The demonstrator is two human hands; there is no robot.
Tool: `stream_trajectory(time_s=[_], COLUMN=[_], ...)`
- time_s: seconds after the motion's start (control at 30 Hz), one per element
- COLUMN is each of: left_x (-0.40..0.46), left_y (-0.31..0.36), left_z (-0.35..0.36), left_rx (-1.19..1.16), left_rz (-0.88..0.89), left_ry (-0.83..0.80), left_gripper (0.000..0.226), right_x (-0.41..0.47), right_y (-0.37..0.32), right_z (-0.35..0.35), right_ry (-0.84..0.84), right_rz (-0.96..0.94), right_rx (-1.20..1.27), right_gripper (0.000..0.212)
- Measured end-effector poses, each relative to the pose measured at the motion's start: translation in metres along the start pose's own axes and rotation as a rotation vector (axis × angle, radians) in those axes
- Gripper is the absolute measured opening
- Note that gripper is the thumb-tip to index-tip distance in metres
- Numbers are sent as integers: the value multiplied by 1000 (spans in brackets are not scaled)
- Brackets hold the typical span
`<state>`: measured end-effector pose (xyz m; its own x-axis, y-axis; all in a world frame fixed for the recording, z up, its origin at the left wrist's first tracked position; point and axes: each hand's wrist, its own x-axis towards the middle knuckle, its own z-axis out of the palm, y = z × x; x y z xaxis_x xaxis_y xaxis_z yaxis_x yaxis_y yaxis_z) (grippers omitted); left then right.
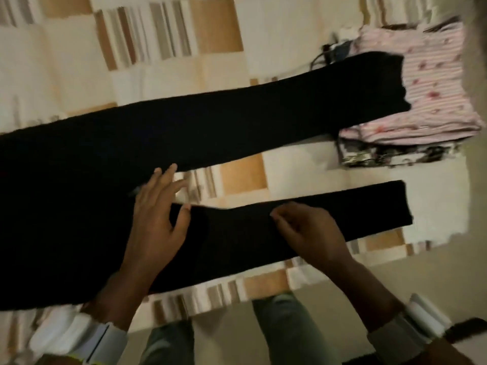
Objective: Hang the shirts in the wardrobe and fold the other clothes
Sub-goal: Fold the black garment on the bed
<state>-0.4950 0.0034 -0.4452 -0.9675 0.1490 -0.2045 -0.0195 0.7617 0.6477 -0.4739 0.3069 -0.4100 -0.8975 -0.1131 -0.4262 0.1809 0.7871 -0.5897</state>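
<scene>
**Now both hands are on the black trousers**

Down on the patterned bedcover (pixel 237 35), a pair of black trousers (pixel 184 127) lies flat, its waist end off toward 9 o'clock and its two legs running out toward 3 o'clock, apart from each other with a strip of bedcover showing between them. The left hand (pixel 155 217) lies flat on the cloth where the legs part, fingers straight and spread, fingertips reaching onto the bedcover, thumb set out on the nearer leg. The right hand (pixel 308 230) sits on that nearer leg, at about 5 o'clock from centre, fingers curled in and bunched; whether they pinch the fabric I cannot tell, as the picture is blurred there. Up at 2 o'clock, a stack of folded clothes (pixel 411 143) rests on the bedcover, a pink striped garment (pixel 434 88) on top and a dark patterned piece beneath. The far trouser leg's hem overlaps the pink garment's left edge. At 6 o'clock, the person's knees in grey-green trousers (pixel 276 320) show at the bedcover's edge.
</scene>
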Motion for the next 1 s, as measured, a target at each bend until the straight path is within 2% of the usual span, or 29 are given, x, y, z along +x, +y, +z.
stream_trajectory(time_s=[0.07, 0.13, 0.2, 0.27, 0.37, 0.47, 0.57, 0.63, 0.7, 0.8, 0.93, 1.0], left_x=[38, 79, 117, 146, 173, 183, 185, 187, 187, 176, 134, 104], left_y=[31, 51, 63, 69, 59, 42, 31, 28, 24, 25, 26, 27], left_z=[14, 23, 26, 25, 18, 4, -17, -33, -53, -76, -95, -99], left_rx=[-24, -48, -15, 46, 107, 174, 385, 503, 573, 463, 398, 382], left_rz=[110, 145, 105, 30, -74, -118, -85, -84, -162, -313, -248, -217], left_ry=[-16, -23, -31, -50, -98, -122, -129, -191, -251, -317, -256, -210], left_gripper=[42, 40, 44, 56, 73, 82, 83, 81, 81, 66, 29, 26], right_x=[21, 50, 87, 126, 175, 213, 235, 239, 240, 232, 176, 141], right_y=[8, 9, 12, 15, 15, 8, 5, 12, 6, -9, -23, -21], right_z=[-49, -98, -142, -174, -188, -161, -122, -107, -108, -126, -143, -141], right_ry=[125, 253, 361, 387, 270, 59, -84, -61, -6, 3, 125, 108], right_rz=[-53, -103, -167, -198, -333, -447, -390, -344, -343, -389, -469, -464], right_rx=[-3, 13, -70, -195, -374, -564, -835, -883, -868, -736, -527, -491], right_gripper=[27, 24, 24, 27, 42, 59, 84, 92, 86, 54, 27, 16])
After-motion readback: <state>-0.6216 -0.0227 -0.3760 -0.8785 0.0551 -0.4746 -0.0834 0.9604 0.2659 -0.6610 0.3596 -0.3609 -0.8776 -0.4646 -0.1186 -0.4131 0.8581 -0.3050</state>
